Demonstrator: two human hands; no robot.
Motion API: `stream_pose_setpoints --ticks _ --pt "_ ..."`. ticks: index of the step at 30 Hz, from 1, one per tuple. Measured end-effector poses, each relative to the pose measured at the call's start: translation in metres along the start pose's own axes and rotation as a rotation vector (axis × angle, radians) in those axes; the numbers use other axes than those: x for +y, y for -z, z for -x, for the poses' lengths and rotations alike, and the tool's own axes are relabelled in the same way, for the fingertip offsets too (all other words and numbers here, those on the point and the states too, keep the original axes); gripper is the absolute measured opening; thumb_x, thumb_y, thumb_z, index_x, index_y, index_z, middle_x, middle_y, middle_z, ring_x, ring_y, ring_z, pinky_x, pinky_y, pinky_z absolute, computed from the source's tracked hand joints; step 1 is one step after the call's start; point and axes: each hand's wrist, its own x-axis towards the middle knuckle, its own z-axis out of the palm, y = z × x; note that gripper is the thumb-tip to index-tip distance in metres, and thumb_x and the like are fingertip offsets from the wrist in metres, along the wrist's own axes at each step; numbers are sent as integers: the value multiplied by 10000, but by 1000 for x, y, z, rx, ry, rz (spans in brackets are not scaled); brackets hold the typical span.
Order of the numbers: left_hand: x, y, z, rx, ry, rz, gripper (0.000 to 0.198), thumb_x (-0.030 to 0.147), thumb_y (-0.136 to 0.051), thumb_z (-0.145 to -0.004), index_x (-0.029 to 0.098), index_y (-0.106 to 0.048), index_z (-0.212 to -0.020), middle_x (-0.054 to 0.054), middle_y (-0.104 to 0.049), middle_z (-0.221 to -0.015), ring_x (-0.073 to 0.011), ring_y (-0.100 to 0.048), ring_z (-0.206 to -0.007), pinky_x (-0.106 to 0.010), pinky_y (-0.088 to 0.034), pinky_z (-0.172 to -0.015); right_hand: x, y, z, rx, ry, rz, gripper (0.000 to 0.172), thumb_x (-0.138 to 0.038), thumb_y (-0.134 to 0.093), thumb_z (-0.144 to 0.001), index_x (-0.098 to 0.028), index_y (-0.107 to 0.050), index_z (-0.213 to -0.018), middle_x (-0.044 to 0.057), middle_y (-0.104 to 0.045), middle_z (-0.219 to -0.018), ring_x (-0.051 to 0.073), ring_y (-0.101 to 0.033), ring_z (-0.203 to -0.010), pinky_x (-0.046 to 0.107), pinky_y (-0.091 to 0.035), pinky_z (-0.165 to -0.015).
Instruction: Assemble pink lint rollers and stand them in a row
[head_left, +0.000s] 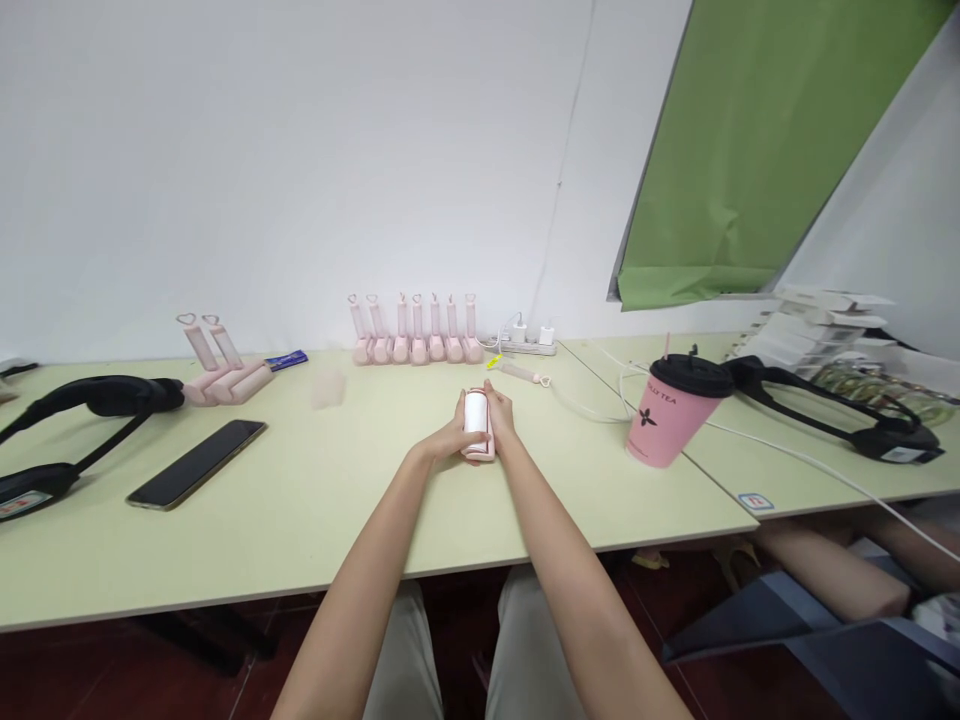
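Over the table in front of me, my left hand [451, 436] and my right hand [501, 413] are both closed around a lint roller [477, 412], a white roll in a pink case. My left thumb lies across the lower part of the white roll. The right fingers wrap the other side of the case. Beyond my hands lies a loose handle [521, 373], clear and pink with a heart-shaped loop at its end. A row of several pink rollers [416, 340] with upright handles stands along the wall.
At left are two more pink rollers [229, 380], a blue packet [287, 360], a black phone [196, 465] and a black headset [112, 395]. A pink cup [671, 415], white cable [810, 460], power strip [529, 348] and another headset [832, 420] occupy the right. Someone's legs [840, 580] show there.
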Motion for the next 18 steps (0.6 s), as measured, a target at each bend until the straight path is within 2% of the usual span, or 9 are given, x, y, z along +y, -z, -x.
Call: stream_pose_setpoints --ticks 3,6,10,12,14,16,18 --pt "0 2 -3 102 -60 -54 1010 170 -694 -565 269 -81 -1363 -130 -410 -1242 -242 -473 -1081 -436 -377 -914 4 -1 -5 43 5 104 501 -620 -489 -649 -146 -653 -649 20 -607 -534 122 -503 -499 232 -375 -502" --pt "-1 2 -7 181 -68 -103 980 149 -714 -525 203 -180 -1344 -145 -419 -1248 -262 -437 -1124 -424 -339 -953 8 -4 -6 86 70 198 497 -613 -426 -700 -174 -652 -643 24 -636 -602 138 -537 -563 239 -392 -554" --pt "-4 6 -15 306 -15 79 869 215 -723 -558 156 -253 -1287 -173 -501 -1168 -248 -536 -1008 -411 -421 -868 6 2 -12 84 212 272 522 -534 -260 -810 -189 -653 -819 43 -666 -841 156 -576 -760 260 -413 -711" --pt "-7 19 -20 278 -4 243 697 258 -689 -617 136 -346 -1211 -171 -554 -1099 -226 -596 -886 -393 -472 -789 0 19 -23 106 326 474 447 -451 -272 -832 -189 -624 -921 61 -641 -962 175 -555 -886 300 -389 -812" --pt "-11 38 -24 287 -51 388 529 257 -648 -660 132 -424 -1122 -152 -581 -1066 -204 -616 -832 -360 -495 -757 -6 44 -40 72 511 841 331 -347 -381 -806 -194 -589 -1013 80 -581 -1101 198 -466 -1064 343 -302 -935" --pt "-13 61 -29 417 -135 505 435 242 -604 -695 148 -441 -1087 -122 -591 -1058 -187 -616 -852 -322 -502 -760 -10 72 -61 17 600 1164 377 -251 -438 -776 -162 -521 -1133 115 -495 -1220 214 -356 -1186 379 -212 -1000" --pt "-15 80 -33 576 -206 576 382 254 -559 -728 173 -438 -1080 -93 -601 -1033 -178 -609 -890 -298 -507 -763 -12 93 -79 41 547 1403 453 -248 -468 -770 -133 -453 -1207 152 -409 -1301 261 -242 -1260 475 -136 -1011"
